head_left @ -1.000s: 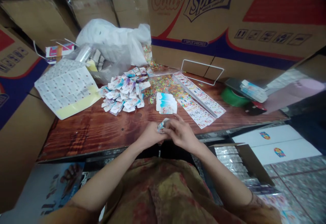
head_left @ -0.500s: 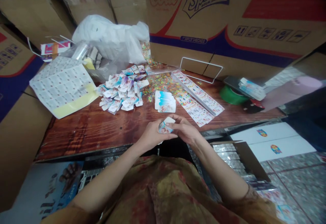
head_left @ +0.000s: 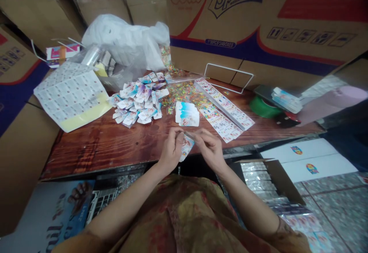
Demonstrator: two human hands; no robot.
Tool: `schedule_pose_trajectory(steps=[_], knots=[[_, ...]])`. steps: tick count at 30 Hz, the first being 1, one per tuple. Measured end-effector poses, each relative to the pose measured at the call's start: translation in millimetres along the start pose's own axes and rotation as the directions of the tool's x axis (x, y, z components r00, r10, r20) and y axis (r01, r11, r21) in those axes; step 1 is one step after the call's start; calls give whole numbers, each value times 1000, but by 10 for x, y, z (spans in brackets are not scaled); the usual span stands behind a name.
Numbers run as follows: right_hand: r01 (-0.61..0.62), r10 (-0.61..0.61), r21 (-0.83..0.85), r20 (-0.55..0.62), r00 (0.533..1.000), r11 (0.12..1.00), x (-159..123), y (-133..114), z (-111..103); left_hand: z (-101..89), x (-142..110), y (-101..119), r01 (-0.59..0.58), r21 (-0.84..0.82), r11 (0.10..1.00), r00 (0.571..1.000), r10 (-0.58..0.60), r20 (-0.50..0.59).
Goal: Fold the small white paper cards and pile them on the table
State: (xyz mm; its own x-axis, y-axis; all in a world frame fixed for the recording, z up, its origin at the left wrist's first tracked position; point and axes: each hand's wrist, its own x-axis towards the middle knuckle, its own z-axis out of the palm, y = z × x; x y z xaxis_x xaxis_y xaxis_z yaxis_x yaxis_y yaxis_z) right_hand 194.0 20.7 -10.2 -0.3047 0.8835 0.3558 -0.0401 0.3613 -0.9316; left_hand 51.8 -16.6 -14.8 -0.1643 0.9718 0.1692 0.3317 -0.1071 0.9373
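Near the table's front edge, my left hand (head_left: 171, 150) pinches a small printed card packet (head_left: 187, 148) between thumb and fingers. The packet is white and blue with a picture of a hand on it, and it hangs tilted. My right hand (head_left: 212, 149) is closed at the packet's upper edge, its thumb and fingertips pressed together there. Just beyond the hands lies a fanned stack of similar flat cards (head_left: 187, 114). To the left is a heap of small folded card packets (head_left: 140, 101).
Loose coloured beads (head_left: 184, 92) lie behind the stack, beside printed sticker sheets (head_left: 227, 128). A patterned sheet (head_left: 71, 96) and white plastic bag (head_left: 120, 42) stand left. At right are a green tape roll (head_left: 263, 106) and pink bottle (head_left: 333, 101). A large carton (head_left: 258, 53) blocks the back.
The packet has turned from lying across both hands to hanging down from the left fingers. My right hand has drawn slightly rightward, now at the packet's top edge.
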Motion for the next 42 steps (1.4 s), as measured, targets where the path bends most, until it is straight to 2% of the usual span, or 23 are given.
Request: schedule_pose_trajectory(steps=[4,8,11,13,15,17,19,24,26,28,30,33,34,36,39,42], knots=[[-48,47,14,18,999,999,-15,-25,1,-7,-38,-46,-1,98,995,1000,3,-19],[-193,197,129,-14,980,973,-4,42,7,-32,-63,-57,-64,129,990,998,62,22],[-302,302,210,36,953,930,14,101,-17,-46,-67,-33,-61,133,989,997,54,54],[-312,303,201,77,950,928,29,115,-44,-50,-63,-28,-51,143,988,997,42,66],[-244,232,115,113,966,963,43,99,-73,-52,-55,-40,-44,132,990,997,34,72],[-117,117,-5,162,980,993,51,64,-97,-55,-48,-64,-31,92,995,997,25,68],[-12,31,-85,223,974,996,48,38,-113,-63,-51,-84,-13,58,998,998,10,64],[39,-3,-96,353,936,995,62,137,-142,-108,-40,-109,-8,104,994,993,-4,117],[89,-21,-165,373,928,982,124,250,-151,-155,61,-131,2,137,990,996,-15,93],[157,-52,-349,291,955,924,231,390,-153,-245,280,-167,16,140,990,1000,-15,-7],[195,-112,-600,172,979,776,369,539,-144,-395,615,-202,-12,146,989,988,33,-148],[207,-73,-832,198,977,515,571,721,-111,-703,1205,-216,-129,319,939,930,226,-290],[201,-34,-870,209,977,450,624,761,-99,-805,1376,-204,-131,396,909,919,261,-297],[188,34,-912,215,976,365,699,808,-84,-967,1614,-158,-50,538,842,906,264,-329],[175,58,-929,205,977,326,745,820,-90,-1017,1637,-63,53,698,714,892,279,-354],[174,3,-929,185,983,326,731,814,-120,-818,1317,-13,-17,758,652,894,350,-281]])
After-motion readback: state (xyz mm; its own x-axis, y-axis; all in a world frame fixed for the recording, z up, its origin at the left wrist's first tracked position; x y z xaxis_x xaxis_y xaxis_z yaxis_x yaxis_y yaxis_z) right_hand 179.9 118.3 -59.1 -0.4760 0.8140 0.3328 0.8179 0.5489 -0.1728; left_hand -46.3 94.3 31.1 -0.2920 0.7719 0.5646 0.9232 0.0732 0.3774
